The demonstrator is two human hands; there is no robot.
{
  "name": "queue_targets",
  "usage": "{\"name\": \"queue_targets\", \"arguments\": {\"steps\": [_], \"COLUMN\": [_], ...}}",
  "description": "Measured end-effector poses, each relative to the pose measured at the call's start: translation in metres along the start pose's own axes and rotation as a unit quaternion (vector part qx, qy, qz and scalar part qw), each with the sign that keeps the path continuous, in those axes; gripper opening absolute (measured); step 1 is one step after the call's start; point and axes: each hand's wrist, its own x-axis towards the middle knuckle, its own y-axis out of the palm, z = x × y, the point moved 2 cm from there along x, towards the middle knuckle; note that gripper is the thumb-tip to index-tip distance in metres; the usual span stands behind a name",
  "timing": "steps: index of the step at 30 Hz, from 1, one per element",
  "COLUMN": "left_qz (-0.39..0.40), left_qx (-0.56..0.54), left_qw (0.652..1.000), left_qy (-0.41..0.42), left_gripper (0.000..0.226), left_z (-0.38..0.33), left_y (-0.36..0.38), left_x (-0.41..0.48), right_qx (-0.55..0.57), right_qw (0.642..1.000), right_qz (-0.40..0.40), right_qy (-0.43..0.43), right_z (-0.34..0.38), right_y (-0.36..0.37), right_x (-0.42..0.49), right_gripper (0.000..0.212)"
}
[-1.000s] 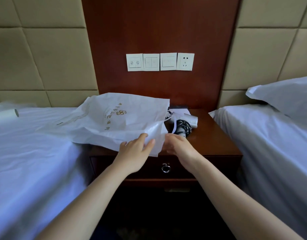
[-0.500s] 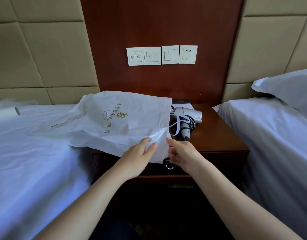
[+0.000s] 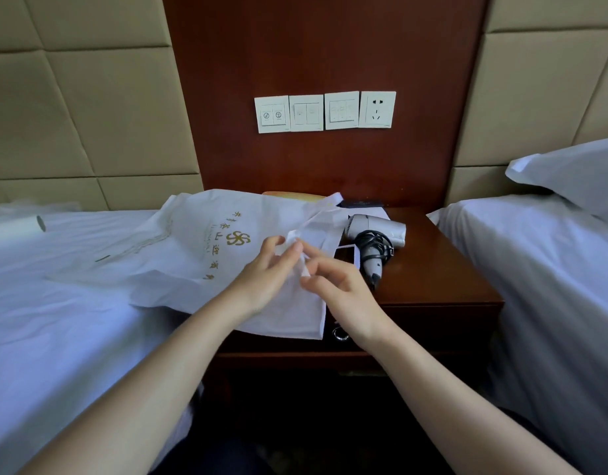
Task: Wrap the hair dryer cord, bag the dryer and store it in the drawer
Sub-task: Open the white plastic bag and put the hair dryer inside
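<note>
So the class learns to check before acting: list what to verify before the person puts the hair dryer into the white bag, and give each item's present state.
1. Cord wrapped: ok. The black cord is coiled round the handle of the hair dryer.
2. Unplugged: ok. The wall socket is empty.
3. Bag mouth open: not ok. The left hand and right hand pinch the edge of the bag; no opening shows.
4. Dryer free to lift: ok. It lies on the nightstand beside the bag, with neither hand on it.
5. Drawer open: not ok. The drawer is shut.
</note>
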Motion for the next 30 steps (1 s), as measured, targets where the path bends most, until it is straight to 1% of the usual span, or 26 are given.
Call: {"name": "queue_targets", "arguments": {"steps": [2, 3, 4, 5, 7, 8, 10, 11, 13, 14, 15, 17, 19, 21, 23, 24, 26, 28, 30], "left_qz": [0.012, 0.015, 0.023, 0.033, 0.044, 0.039, 0.013, -0.005, -0.032, -0.040, -0.048, -0.060, -0.059, -0.052, -0.032, -0.015, 0.013, 0.024, 0.026], "left_qx": [-0.060, -0.098, -0.138, -0.171, -0.193, -0.190, -0.167, -0.153, -0.136, -0.131, -0.119, -0.069, -0.007, 0.036, 0.068, 0.083, 0.139, 0.201, 0.214], "left_qw": [0.998, 0.994, 0.988, 0.981, 0.974, 0.973, 0.977, 0.978, 0.979, 0.980, 0.981, 0.987, 0.993, 0.993, 0.992, 0.990, 0.983, 0.972, 0.969], "left_qy": [-0.030, -0.051, -0.071, -0.088, -0.112, -0.123, -0.134, -0.138, -0.146, -0.148, -0.145, -0.129, -0.107, -0.100, -0.105, -0.111, -0.118, -0.119, -0.117], "left_gripper": [0.049, 0.043, 0.040, 0.040, 0.039, 0.035, 0.022, 0.017, 0.011, 0.006, 0.008, 0.020, 0.024, 0.023, 0.024, 0.025, 0.026, 0.031, 0.036], "left_z": [-0.005, -0.005, -0.005, -0.004, -0.003, -0.003, -0.001, 0.000, 0.002, 0.003, 0.003, 0.008, 0.011, 0.013, 0.013, 0.012, 0.010, 0.007, 0.003], "left_y": [-0.005, -0.008, -0.011, -0.014, -0.020, -0.023, -0.025, -0.025, -0.024, -0.023, -0.023, -0.025, -0.029, -0.034, -0.038, -0.039, -0.042, -0.045, -0.046], "left_x": [0.000, 0.002, 0.002, 0.002, 0.000, -0.001, -0.002, -0.001, 0.001, 0.002, 0.003, 0.006, 0.007, 0.008, 0.009, 0.010, 0.013, 0.015, 0.019], "right_qx": [-0.004, 0.003, 0.018, 0.048, 0.099, 0.104, 0.103, 0.109, 0.118, 0.109, 0.083, 0.013, -0.063, -0.183, -0.294, -0.326, -0.341, -0.328, -0.301], "right_qw": [1.000, 1.000, 1.000, 0.998, 0.995, 0.994, 0.991, 0.989, 0.986, 0.987, 0.989, 0.986, 0.965, 0.929, 0.888, 0.873, 0.854, 0.843, 0.839], "right_qz": [0.000, -0.002, -0.011, -0.020, -0.014, -0.001, 0.036, 0.039, 0.011, -0.017, -0.050, -0.139, -0.243, -0.313, -0.333, -0.331, -0.321, -0.316, -0.317], "right_qy": [0.004, 0.003, 0.011, 0.019, 0.030, 0.042, 0.077, 0.093, 0.118, 0.118, 0.113, 0.093, 0.074, 0.081, 0.123, 0.152, 0.227, 0.287, 0.325], "right_z": [0.002, 0.004, 0.002, 0.001, -0.004, -0.005, -0.007, -0.006, -0.006, -0.005, -0.002, -0.001, 0.000, -0.004, -0.011, -0.017, -0.026, -0.031, -0.033], "right_y": [0.007, 0.010, 0.011, 0.013, 0.016, 0.018, 0.021, 0.022, 0.018, 0.014, 0.009, -0.008, -0.032, -0.060, -0.086, -0.097, -0.113, -0.122, -0.126], "right_x": [0.005, 0.008, 0.012, 0.015, 0.019, 0.019, 0.016, 0.014, 0.012, 0.013, 0.013, 0.017, 0.021, 0.025, 0.029, 0.031, 0.034, 0.040, 0.049], "right_gripper": [0.021, 0.017, 0.018, 0.025, 0.043, 0.044, 0.042, 0.042, 0.042, 0.040, 0.037, 0.027, 0.020, 0.020, 0.027, 0.034, 0.051, 0.066, 0.078]}}
